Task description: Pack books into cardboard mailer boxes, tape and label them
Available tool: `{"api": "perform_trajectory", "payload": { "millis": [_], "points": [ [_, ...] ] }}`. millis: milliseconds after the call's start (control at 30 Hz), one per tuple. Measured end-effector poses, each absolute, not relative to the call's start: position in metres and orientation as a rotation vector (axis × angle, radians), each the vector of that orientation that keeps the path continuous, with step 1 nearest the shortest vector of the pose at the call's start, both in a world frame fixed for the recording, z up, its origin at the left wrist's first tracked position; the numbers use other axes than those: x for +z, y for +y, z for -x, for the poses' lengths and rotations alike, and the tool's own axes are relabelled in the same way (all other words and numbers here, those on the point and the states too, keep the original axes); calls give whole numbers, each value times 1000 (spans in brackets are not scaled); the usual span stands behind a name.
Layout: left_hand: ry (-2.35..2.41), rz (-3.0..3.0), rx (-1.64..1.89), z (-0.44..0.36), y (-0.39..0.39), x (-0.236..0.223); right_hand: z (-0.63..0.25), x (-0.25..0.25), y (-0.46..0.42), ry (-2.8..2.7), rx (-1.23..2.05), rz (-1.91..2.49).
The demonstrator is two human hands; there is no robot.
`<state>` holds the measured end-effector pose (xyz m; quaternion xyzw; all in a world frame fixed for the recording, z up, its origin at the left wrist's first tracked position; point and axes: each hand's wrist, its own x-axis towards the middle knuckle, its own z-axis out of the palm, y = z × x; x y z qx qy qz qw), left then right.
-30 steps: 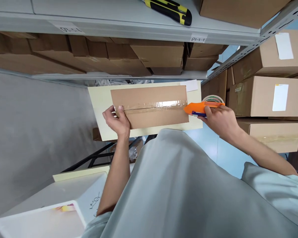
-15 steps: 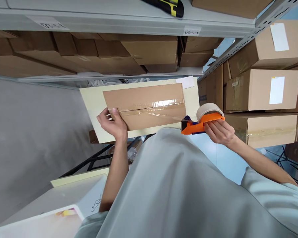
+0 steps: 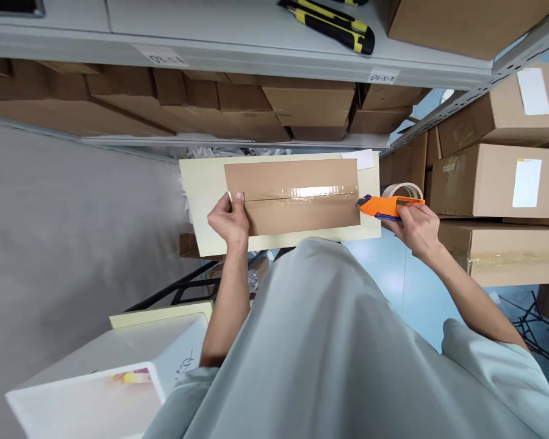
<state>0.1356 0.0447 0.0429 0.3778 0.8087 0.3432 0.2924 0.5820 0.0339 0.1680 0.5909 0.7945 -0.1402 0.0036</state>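
A flat brown cardboard box (image 3: 297,214) lies on a pale yellow board (image 3: 201,183), with glossy clear tape (image 3: 315,194) along its middle seam. At the box's left end, my left hand (image 3: 231,221) is closed, its thumb on the top face and its fingers at the edge. My right hand (image 3: 418,228) grips an orange tape dispenser (image 3: 380,206), whose dark blue front end meets the right edge of the box. A tape roll (image 3: 405,190) sits on the dispenser, partly hidden by its body.
A grey shelf (image 3: 238,42) across the top carries yellow-black utility knives (image 3: 332,25), with cardboard boxes (image 3: 308,100) below. Stacked cartons (image 3: 494,180) stand at right. A white bin (image 3: 132,360) is at lower left, near a grey wall (image 3: 73,244).
The tape dispenser has come up to the box's right edge and turned. The tape that stretched slantwise toward it now lies along the seam. My left hand stays at the left end.
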Motion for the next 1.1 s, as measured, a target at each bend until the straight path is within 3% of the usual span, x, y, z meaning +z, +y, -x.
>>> {"api": "perform_trajectory", "payload": {
  "millis": [133, 267, 433, 900, 1100],
  "points": [
    [2212, -980, 1006, -111, 51, 52, -568, 196, 55, 2397, -564, -1787],
    [2230, -999, 981, -67, 51, 62, -535, 229, 89, 2242, -911, -1636],
    [2216, -988, 910, -25, 45, 52, -490, 229, 140, 2026, -1320, -1461],
    [2138, -1036, 1114, -22, 31, 30, -469, 237, 164, 1854, -1368, -1292],
    [2143, -1116, 1121, -24, 30, 25, -477, 184, 166, 1813, -1362, -1238]
  ]
}}
